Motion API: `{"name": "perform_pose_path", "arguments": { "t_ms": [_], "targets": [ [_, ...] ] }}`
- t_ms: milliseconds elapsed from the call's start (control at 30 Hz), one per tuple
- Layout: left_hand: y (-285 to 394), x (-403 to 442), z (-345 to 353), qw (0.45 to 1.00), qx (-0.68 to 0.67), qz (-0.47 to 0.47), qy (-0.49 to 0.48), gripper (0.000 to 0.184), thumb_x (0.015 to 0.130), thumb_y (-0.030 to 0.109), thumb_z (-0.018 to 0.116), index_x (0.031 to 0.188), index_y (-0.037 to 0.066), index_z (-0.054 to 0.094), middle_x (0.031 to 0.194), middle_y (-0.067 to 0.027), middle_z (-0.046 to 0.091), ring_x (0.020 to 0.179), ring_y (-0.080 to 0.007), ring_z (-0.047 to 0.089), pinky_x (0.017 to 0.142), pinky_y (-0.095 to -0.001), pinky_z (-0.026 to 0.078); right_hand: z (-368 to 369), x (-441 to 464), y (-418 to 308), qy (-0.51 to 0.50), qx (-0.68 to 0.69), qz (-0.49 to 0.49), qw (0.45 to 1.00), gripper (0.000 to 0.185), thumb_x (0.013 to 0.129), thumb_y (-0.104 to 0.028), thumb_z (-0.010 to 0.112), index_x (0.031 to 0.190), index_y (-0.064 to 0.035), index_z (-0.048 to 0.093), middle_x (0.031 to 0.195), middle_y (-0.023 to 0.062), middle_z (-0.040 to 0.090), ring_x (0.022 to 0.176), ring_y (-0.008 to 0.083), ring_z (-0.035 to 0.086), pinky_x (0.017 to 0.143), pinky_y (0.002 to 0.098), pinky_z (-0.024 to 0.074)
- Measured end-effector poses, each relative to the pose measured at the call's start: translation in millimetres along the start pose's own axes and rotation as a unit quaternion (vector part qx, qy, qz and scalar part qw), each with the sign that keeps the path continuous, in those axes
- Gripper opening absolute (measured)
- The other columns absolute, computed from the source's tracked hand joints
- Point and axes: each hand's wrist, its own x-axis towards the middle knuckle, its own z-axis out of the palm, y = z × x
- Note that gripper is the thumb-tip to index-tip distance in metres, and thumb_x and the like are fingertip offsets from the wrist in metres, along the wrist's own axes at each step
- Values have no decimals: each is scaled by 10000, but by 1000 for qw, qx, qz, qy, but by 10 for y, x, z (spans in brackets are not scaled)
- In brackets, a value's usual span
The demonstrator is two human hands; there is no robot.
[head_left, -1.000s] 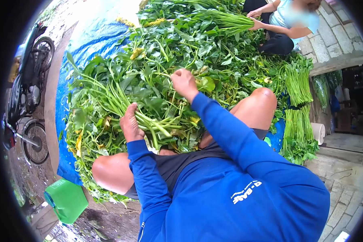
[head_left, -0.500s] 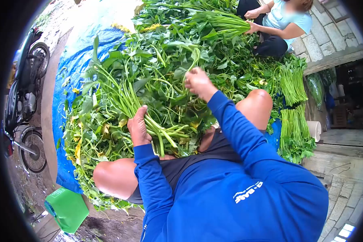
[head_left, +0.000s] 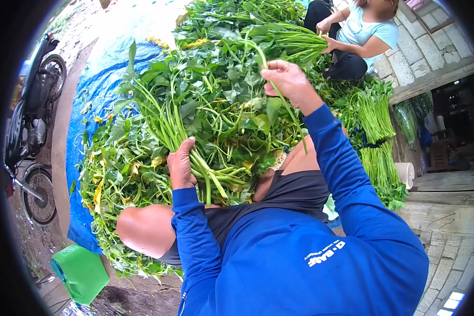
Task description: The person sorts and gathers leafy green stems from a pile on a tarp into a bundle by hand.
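Observation:
My left hand [head_left: 182,164] is wrapped round a bunch of leafy green stems [head_left: 167,126] that look like water spinach. The leaves fan out up and to the left, while the thick cut ends stick out below the fist. Higher and to the right, my right hand [head_left: 287,81] pinches a single long stem [head_left: 294,117]. Its lower end hangs down past the wrist, and its upper part arches over the pile. Both hands are above a large heap of loose greens [head_left: 231,124], spread between and beyond my bent legs.
A blue tarp [head_left: 81,174] lies under the heap. At the right stand stacked bundles of greens [head_left: 376,118]. A co-worker [head_left: 366,34] sits at the upper right holding another bunch [head_left: 300,42]. A motorcycle [head_left: 37,126] is at the left, near a green plastic container [head_left: 80,275].
My right hand has moved up and to the right, drawing a long stem out of the heap. The left hand with its bunch has stayed nearly in place.

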Motion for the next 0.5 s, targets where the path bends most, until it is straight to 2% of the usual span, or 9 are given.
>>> {"name": "perform_pose_path", "arguments": {
  "t_ms": [67, 100, 200, 233, 333, 367, 467, 500],
  "targets": [
    [-19, -32, 19, 1000, 13, -11, -14, 279, 881, 261, 865, 784, 49, 713, 656, -31, 638, 520, -136, 582, 508, -298, 463, -63, 27, 115, -2, -139, 76, 987, 312, 1003, -304, 780, 1179, -52, 723, 979, 37, 701, 762, 129, 701, 713, 327, 650],
    [-36, -54, 40, 1000, 11, -13, -20, 282, 883, 264, 863, 782, 48, 712, 654, -31, 638, 519, -134, 580, 508, -299, 463, -86, 28, 263, -22, -122, 96, 988, 416, 1037, -390, 710, 1174, 2, 730, 959, 41, 699, 766, 163, 715, 662, 336, 638],
    [-97, -46, 28, 999, 6, -34, -37, 264, 878, 241, 864, 781, 48, 714, 660, -23, 637, 530, -131, 579, 513, -301, 464, -136, -67, 410, -3, -92, 95, 991, 392, 1027, -394, 733, 1183, -34, 733, 927, 11, 680, 737, 133, 681, 653, 327, 630],
    [-110, -51, 31, 998, 2, -43, -45, 253, 869, 228, 871, 781, 47, 717, 674, -17, 639, 538, -126, 571, 522, -302, 460, -158, -67, 464, -29, 0, 128, 991, 316, 1024, -350, 751, 1188, -80, 738, 917, -26, 675, 727, 101, 649, 684, 313, 612],
    [-164, -12, 92, 994, -29, -78, -69, 243, 859, 217, 876, 790, 46, 717, 683, -27, 651, 551, -136, 600, 534, -310, 487, -265, -197, 382, -104, 168, 141, 970, 245, 1022, -283, 759, 1193, -107, 739, 907, -52, 671, 742, 79, 642, 734, 301, 592],
    [-186, -17, 130, 992, -42, -92, -72, 243, 860, 219, 875, 795, 45, 718, 685, -31, 655, 553, -141, 609, 534, -312, 495, -259, -274, 302, -113, 203, 131, 964, 232, 1021, -219, 753, 1220, -101, 738, 953, -61, 703, 767, 76, 656, 776, 300, 578],
    [-360, 70, 131, 991, -22, -95, -88, 244, 908, 257, 843, 849, 70, 698, 672, -37, 648, 538, -146, 624, 508, -292, 516, -116, -349, 258, -71, 127, 32, 989, 257, 1030, -209, 746, 1265, -107, 752, 954, -50, 706, 834, 66, 670, 781, 289, 580],
    [-420, 106, 151, 990, -40, -103, -91, 245, 907, 261, 844, 849, 75, 694, 674, -35, 649, 541, -145, 623, 510, -292, 517, 11, -455, 139, -51, 121, 4, 991, 266, 1019, -176, 749, 1272, -92, 749, 945, -47, 703, 797, 53, 660, 721, 256, 570]
  ]
}}
